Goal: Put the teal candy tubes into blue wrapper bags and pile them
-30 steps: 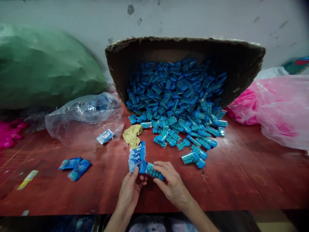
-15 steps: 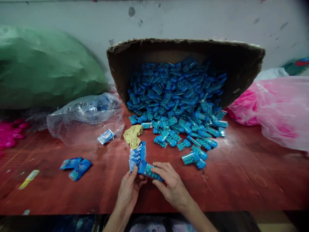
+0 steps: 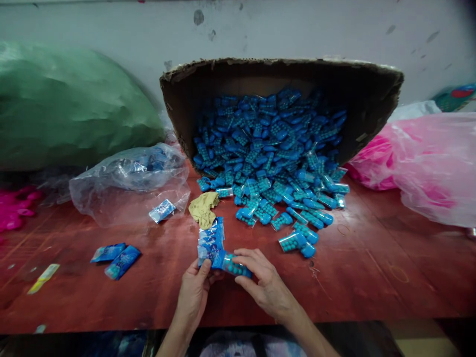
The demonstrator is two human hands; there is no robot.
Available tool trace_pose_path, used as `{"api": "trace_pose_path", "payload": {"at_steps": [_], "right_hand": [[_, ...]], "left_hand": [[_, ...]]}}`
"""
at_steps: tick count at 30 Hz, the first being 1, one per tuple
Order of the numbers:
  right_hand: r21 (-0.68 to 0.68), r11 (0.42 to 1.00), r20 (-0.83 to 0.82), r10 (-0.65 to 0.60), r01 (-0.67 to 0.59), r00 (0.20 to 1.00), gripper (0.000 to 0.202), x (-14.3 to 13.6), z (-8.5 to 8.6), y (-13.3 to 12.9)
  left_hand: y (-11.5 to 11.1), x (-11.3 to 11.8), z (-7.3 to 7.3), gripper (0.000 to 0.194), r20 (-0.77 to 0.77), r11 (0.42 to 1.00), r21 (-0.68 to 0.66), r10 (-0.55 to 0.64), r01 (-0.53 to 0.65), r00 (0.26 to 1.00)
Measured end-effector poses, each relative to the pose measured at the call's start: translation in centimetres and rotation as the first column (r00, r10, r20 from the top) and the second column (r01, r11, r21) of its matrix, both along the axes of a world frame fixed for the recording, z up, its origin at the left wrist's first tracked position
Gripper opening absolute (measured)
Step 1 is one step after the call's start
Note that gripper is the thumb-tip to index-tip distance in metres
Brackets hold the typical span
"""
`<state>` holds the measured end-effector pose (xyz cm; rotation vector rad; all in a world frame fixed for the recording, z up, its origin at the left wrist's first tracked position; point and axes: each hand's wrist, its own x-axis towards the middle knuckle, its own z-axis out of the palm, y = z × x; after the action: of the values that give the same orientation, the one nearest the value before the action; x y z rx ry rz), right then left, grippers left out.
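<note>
Near the front edge, my left hand (image 3: 195, 287) pinches a blue printed packet (image 3: 214, 256) between thumb and fingers. My right hand (image 3: 264, 282) holds a clear bottle of teal balls (image 3: 236, 266), its end against the packet's opening; the contact itself is partly hidden. Just beyond my left hand lies an overlapping row of blue packets (image 3: 211, 233). A crumpled yellow-green cloth (image 3: 203, 209) touches the far end of that row. Two filled-looking blue packets (image 3: 122, 261) rest to the left.
A tipped cardboard box (image 3: 375, 116) spills many blue-capped bottles (image 3: 267, 148) onto the red table (image 3: 357, 277). Clear plastic (image 3: 130, 173) and a green sack (image 3: 74, 109) stand left. Pink bags (image 3: 439, 168) lie right. A yellow strip (image 3: 43, 278) is front left.
The view has shifted slightly. The bottle in my right hand sits a little flatter against the packet; both hands keep their hold.
</note>
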<state>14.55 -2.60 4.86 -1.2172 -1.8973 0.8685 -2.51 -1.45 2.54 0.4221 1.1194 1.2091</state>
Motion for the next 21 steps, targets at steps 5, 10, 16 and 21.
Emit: {"api": "trace_pose_path", "payload": {"at_steps": [5,10,16,21], "right_hand": [[0.001,1.0,0.022,-0.013,0.013,1.0,0.034,0.1,0.2,0.0],[0.028,0.999,0.044,-0.019,0.018,0.999,0.033,0.1,0.2,0.0],[0.182,0.983,0.18,-0.041,0.007,0.983,0.037,-1.1,-1.3,-0.3],[0.186,0.98,0.062,-0.078,0.065,0.995,0.038,-2.3,-2.1,-0.8]], "left_hand": [[0.1,0.1,0.1,0.02,0.008,1.0,0.001,-0.006,0.006,1.0],[0.0,0.6,0.1,0.026,-0.072,1.0,0.015,0.01,-0.009,0.997],[-0.3,1.7,0.5,0.028,0.108,0.988,-0.156,-0.001,0.018,0.994],[-0.1,1.8,0.5,0.021,0.15,0.978,-0.194,-0.046,0.075,0.988]]}}
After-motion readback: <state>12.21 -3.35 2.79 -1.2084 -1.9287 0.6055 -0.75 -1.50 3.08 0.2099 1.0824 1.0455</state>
